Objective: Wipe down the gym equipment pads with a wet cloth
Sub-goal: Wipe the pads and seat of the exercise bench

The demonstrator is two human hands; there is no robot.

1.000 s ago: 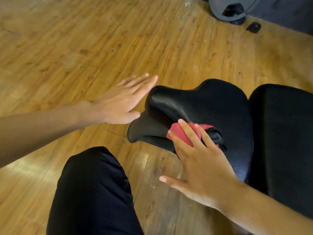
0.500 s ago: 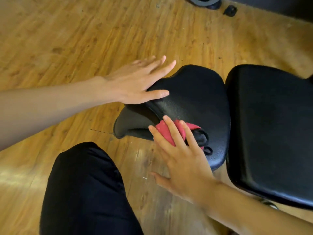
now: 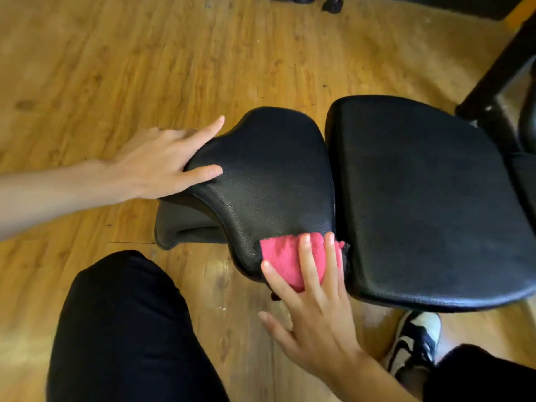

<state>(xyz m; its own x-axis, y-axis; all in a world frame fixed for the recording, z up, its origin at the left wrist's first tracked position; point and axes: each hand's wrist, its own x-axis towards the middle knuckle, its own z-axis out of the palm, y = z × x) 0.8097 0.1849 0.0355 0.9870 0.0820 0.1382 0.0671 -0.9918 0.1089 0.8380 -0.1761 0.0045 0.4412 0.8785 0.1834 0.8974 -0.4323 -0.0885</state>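
The pink-red terry cloth [image 3: 287,256] lies on the 5 o'clock corner of the black curved leatherette seat pad [image 3: 269,175], draped over its rim, beside the seam with the larger black rectangular bench pad [image 3: 420,198] at 3 o'clock. The right hand [image 3: 316,320] presses it flat with straight, slightly spread fingers and pinches nothing. The left hand [image 3: 162,166] braces the pad's narrow 9 o'clock end, thumb laid on top and index finger straight along the far edge; its other fingers are too blurred to read.

The cloth looks soft, limp and light, and will likely bunch unless held under a flat palm. The pad seems cushioned yet firmly mounted, its grained skin probably slick once wet, so steadying it at the narrow end suits.
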